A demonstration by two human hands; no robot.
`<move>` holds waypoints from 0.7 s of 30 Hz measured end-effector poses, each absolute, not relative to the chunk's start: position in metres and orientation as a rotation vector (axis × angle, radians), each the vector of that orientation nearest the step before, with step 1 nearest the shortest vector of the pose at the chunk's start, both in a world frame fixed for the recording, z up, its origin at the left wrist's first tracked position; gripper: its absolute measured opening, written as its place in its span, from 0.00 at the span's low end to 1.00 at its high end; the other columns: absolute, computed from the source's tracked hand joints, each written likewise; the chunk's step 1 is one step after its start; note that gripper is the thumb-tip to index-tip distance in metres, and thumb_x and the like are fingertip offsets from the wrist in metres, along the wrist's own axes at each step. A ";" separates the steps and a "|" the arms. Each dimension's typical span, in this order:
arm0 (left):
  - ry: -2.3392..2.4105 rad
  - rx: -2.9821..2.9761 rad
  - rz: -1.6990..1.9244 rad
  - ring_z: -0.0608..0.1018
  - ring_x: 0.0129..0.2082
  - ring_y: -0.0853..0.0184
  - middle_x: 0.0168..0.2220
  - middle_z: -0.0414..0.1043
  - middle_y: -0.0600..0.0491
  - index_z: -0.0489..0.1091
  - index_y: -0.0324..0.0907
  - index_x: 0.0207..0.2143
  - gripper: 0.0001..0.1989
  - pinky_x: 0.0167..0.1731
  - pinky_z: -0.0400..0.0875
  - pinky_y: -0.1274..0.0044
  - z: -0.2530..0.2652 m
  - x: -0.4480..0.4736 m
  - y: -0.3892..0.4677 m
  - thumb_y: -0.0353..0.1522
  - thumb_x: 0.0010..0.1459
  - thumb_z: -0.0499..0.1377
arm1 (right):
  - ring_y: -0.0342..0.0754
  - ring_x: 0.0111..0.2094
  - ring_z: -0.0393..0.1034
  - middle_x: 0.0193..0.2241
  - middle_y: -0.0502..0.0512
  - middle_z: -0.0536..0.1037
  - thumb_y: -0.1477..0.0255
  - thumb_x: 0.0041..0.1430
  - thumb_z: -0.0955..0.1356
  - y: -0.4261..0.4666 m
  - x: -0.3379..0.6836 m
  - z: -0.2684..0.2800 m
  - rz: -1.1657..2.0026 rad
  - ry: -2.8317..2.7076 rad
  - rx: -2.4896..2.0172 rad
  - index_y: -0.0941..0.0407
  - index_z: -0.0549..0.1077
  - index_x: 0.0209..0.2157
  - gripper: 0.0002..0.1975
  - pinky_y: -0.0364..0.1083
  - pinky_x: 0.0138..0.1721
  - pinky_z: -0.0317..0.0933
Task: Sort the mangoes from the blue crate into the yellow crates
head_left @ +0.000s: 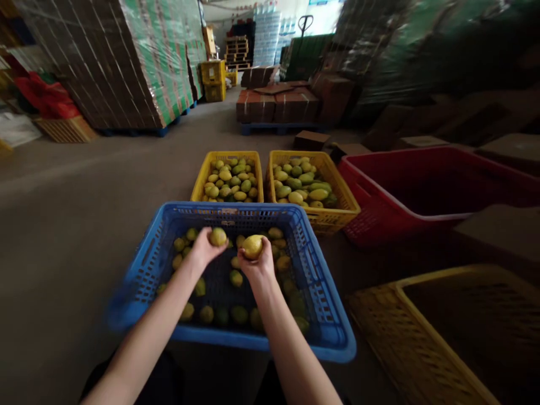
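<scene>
My left hand is closed around a round yellow-green fruit, held over the left half of a blue plastic crate. In my right hand rests a larger, oval yellow fruit, the fingers curled round it. The two fruits are apart, a short way from each other. More green and yellow fruit, perhaps mangoes, lies along the sides of the blue crate, with a few pieces near its middle. My forearms hide part of the crate's contents.
Beyond the blue crate stand two yellow crates, the left and the right, both filled with similar fruit. To the right are a red crate and another yellow crate. Wrapped pallet stacks and cartons stand farther back.
</scene>
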State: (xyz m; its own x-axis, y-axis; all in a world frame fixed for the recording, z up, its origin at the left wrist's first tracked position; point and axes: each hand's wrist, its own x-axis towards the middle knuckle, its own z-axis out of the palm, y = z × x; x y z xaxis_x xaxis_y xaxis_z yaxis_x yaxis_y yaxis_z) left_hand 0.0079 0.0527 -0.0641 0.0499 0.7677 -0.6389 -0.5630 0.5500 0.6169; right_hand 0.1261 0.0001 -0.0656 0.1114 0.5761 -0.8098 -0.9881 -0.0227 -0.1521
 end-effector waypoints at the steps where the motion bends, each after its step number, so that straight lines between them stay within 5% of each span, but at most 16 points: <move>1: 1.088 0.258 1.044 0.75 0.49 0.62 0.50 0.71 0.45 0.62 0.40 0.54 0.20 0.44 0.74 0.69 -0.043 0.010 0.065 0.37 0.62 0.47 | 0.41 0.21 0.64 0.19 0.45 0.68 0.63 0.59 0.64 -0.001 0.125 -0.065 1.399 0.621 -0.841 0.54 0.64 0.29 0.10 0.37 0.18 0.58; 4: 0.945 0.429 1.130 0.72 0.54 0.54 0.57 0.64 0.38 0.62 0.36 0.56 0.30 0.46 0.73 0.68 0.003 0.011 0.084 0.47 0.59 0.48 | 0.42 0.21 0.64 0.19 0.46 0.69 0.61 0.59 0.64 -0.004 0.121 -0.062 1.443 0.623 -0.801 0.54 0.64 0.28 0.11 0.37 0.17 0.58; 6: 0.915 0.580 1.150 0.71 0.55 0.55 0.60 0.62 0.39 0.65 0.36 0.53 0.26 0.49 0.71 0.69 0.008 0.004 0.077 0.43 0.60 0.48 | 0.42 0.20 0.63 0.18 0.46 0.68 0.61 0.59 0.64 -0.005 0.119 -0.060 1.457 0.642 -0.798 0.54 0.64 0.28 0.12 0.37 0.17 0.58; 9: 1.060 0.744 1.002 0.70 0.56 0.59 0.60 0.63 0.45 0.71 0.39 0.45 0.17 0.52 0.67 0.69 -0.018 -0.013 0.044 0.35 0.60 0.47 | 0.42 0.20 0.63 0.18 0.46 0.68 0.62 0.59 0.64 -0.007 0.114 -0.058 1.455 0.635 -0.814 0.54 0.64 0.28 0.11 0.37 0.18 0.59; 14: 1.317 0.899 0.612 0.69 0.56 0.57 0.57 0.67 0.45 0.72 0.41 0.44 0.16 0.54 0.63 0.66 -0.073 -0.036 0.004 0.37 0.58 0.51 | 0.42 0.20 0.64 0.19 0.46 0.69 0.63 0.60 0.64 -0.008 0.101 -0.059 1.464 0.607 -0.850 0.54 0.64 0.28 0.11 0.37 0.19 0.60; 21: 1.346 1.215 0.710 0.68 0.56 0.59 0.54 0.68 0.48 0.70 0.45 0.44 0.14 0.54 0.61 0.68 -0.077 -0.046 -0.004 0.37 0.58 0.53 | 0.42 0.21 0.66 0.20 0.48 0.71 0.63 0.60 0.64 -0.017 0.067 -0.085 1.552 0.512 -1.043 0.56 0.66 0.30 0.11 0.38 0.20 0.61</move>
